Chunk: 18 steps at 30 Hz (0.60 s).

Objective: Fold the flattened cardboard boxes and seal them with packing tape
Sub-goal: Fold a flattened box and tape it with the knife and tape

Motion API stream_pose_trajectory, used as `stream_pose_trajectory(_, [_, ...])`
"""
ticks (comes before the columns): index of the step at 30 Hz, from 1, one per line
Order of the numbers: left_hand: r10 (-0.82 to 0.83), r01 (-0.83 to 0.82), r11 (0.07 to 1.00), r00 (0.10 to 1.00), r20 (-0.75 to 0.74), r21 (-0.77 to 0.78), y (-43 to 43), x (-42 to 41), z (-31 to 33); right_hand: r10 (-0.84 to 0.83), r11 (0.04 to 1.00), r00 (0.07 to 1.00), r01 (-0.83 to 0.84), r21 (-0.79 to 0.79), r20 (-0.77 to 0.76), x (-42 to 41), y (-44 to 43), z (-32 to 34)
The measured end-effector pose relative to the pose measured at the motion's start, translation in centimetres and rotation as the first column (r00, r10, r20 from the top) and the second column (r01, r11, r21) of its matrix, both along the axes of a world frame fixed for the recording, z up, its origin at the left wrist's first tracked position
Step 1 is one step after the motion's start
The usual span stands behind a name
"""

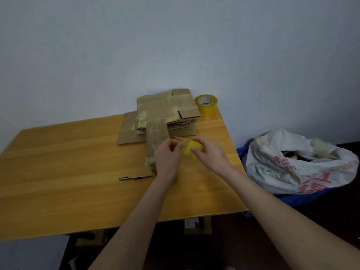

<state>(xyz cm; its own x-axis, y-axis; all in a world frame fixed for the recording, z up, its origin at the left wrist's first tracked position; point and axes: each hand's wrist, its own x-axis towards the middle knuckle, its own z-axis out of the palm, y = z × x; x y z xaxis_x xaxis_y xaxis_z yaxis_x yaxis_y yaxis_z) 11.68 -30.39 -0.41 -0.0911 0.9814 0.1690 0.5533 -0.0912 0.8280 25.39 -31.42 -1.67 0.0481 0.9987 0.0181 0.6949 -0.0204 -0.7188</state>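
A folded narrow cardboard box (pixel 155 137) lies on the wooden table (pixel 68 162), partly under my left hand (pixel 167 154). My right hand (pixel 210 152) grips a yellow roll of packing tape (pixel 191 150). The fingers of my left hand pinch the loose tape end (pixel 180 141) right beside the roll. A stack of flattened cardboard boxes (pixel 167 112) with old tape on them lies behind the folded box. A second, larger tape roll (pixel 206 105) stands upright at the table's far right corner.
A utility knife (pixel 135 177) lies on the table left of my left forearm. A white printed bag (pixel 298 162) full of scraps sits on the floor to the right of the table. A grey wall stands behind the table.
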Motion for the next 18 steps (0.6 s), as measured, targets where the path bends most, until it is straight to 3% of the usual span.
stream_pose_trajectory(2, [-0.020,0.028,0.998,0.992,0.126,-0.060,0.4,-0.5,0.4,-0.005,1.000,1.000,0.005,0.002,-0.021,-0.1,0.1,0.0])
stream_pose_trajectory(4, [-0.076,0.081,0.996,0.987,0.139,-0.035,0.4,-0.7,0.8,-0.015,1.000,0.999,0.015,-0.001,-0.028,-0.3,0.2,0.2])
stream_pose_trajectory(11, [-0.151,0.163,0.985,0.969,-0.193,0.050,0.4,-0.8,-0.1,-0.007,1.000,1.000,0.007,-0.006,-0.027,-0.1,-0.1,0.0])
stream_pose_trajectory(18, [-0.186,0.186,0.982,0.950,-0.251,-0.026,1.0,-0.4,0.5,0.032,0.999,0.999,-0.031,0.029,-0.038,0.5,-0.7,0.1])
